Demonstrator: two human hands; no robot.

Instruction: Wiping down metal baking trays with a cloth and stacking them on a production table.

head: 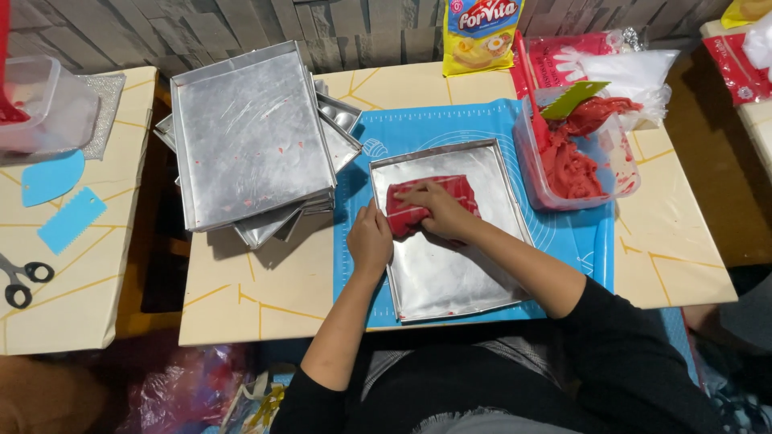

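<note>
Far left: a clear tub [44,108] with red smears; below it a blue scraper [50,178], a blue comb scraper [71,219] and scissors [20,279] on the side table.
Tray stack: metal trays [249,137] piled askew, edges overhanging; a nudge could well send them sliding.
Left hand [369,239]: fingers curled, pressing on the near rim of the tray [450,277], holding nothing.
Right hand [438,209]: flat on a red cloth [412,219] inside that tray; if the left lets go, the tray may skate on the blue mat [579,245].
Yellow packet [480,36]: upright against the wall.
Red batter tub [575,161]: near the table edge, red spatula and green scraper [572,100] propped in it; an elbow could tip it.
Far right: red packets [736,68].
</note>
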